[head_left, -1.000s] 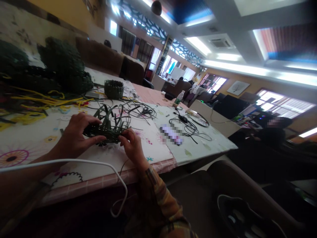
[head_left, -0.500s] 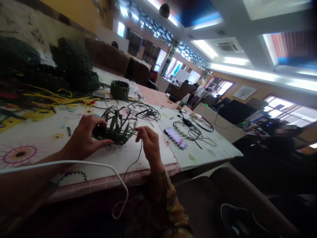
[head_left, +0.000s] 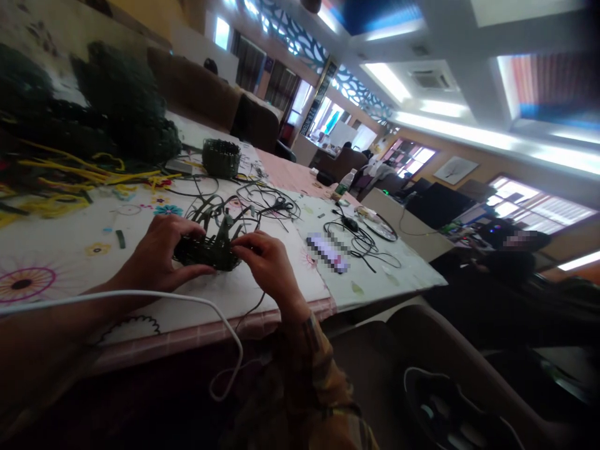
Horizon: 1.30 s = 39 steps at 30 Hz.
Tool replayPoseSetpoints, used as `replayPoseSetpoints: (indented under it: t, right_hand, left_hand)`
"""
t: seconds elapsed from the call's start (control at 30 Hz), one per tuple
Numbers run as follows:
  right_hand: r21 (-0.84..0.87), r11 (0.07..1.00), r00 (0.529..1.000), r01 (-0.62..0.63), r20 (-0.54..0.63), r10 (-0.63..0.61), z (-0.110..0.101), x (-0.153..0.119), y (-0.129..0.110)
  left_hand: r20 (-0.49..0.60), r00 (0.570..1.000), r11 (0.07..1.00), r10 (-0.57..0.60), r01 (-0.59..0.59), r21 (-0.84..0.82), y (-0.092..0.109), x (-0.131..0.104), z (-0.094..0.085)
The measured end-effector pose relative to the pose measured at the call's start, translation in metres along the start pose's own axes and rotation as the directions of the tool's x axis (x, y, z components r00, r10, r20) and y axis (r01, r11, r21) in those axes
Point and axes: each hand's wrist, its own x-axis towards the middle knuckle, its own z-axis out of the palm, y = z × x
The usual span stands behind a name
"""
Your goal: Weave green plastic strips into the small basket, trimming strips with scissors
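Observation:
A part-woven dark green basket (head_left: 213, 249) rests on the table, loose strips standing up from its rim. My left hand (head_left: 169, 250) is closed around its left side, thumb along the near wall and fingers over the back. At the right side of the weave, my right hand (head_left: 262, 253) pinches with thumb and forefinger, seemingly on a thin strip at the basket's wall. A thin dark strand (head_left: 253, 307) hangs below that hand to the table edge. Behind stands a small woven green basket (head_left: 221, 158).
Scissors (head_left: 284, 205) lie among coiled strips (head_left: 255, 197). To the right are a phone (head_left: 327, 252), a black cable (head_left: 357, 232) and a bottle (head_left: 345, 182). Yellow strips (head_left: 89, 170) and dark woven pieces (head_left: 122, 94) fill the left. A white cable (head_left: 206, 301) crosses before me.
My right hand has moved left, from beside the basket to its right wall. My left hand keeps its grip. The whole view has shifted slightly.

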Motion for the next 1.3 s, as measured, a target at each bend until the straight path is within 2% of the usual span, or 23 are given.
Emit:
replayPoseSetpoints:
  t: [0.17,0.4,0.63,0.77,0.97,1.1,1.3]
  right_hand:
    - [0.007,1.0,1.0,0.023,-0.02,-0.022,0.004,-0.001,0.001]
    - [-0.043,0.997,0.997,0.057,-0.044,-0.058,0.008,-0.003,0.001]
    - [-0.144,0.986,0.996,0.083,-0.013,-0.085,0.006,0.0,-0.002]
    - [-0.219,0.973,0.996,0.08,0.044,-0.072,0.005,0.003,-0.006]
    - [-0.274,0.959,0.992,0.066,0.119,-0.034,-0.001,0.008,-0.01]
    - [-0.287,0.955,0.989,0.078,0.142,-0.038,-0.004,0.011,-0.009]
    - [-0.3,0.95,0.982,0.089,0.185,-0.034,-0.008,0.011,-0.009]
  left_hand:
    - [-0.002,1.0,1.0,0.003,-0.003,-0.028,0.0,-0.001,0.0]
    - [-0.014,0.998,0.998,-0.063,0.063,-0.004,0.007,0.003,-0.005]
    - [-0.009,0.997,0.99,0.074,-0.072,0.123,0.001,0.003,-0.007]
    - [0.035,0.997,0.989,0.068,-0.072,0.131,0.001,0.005,-0.007]
    - [0.103,0.99,0.995,-0.092,0.096,-0.035,0.002,0.016,-0.002]
    - [0.194,0.96,0.967,-0.2,0.225,-0.119,-0.003,0.02,0.001]
    - [0.286,0.914,0.927,-0.287,0.341,-0.159,-0.003,0.024,-0.001]
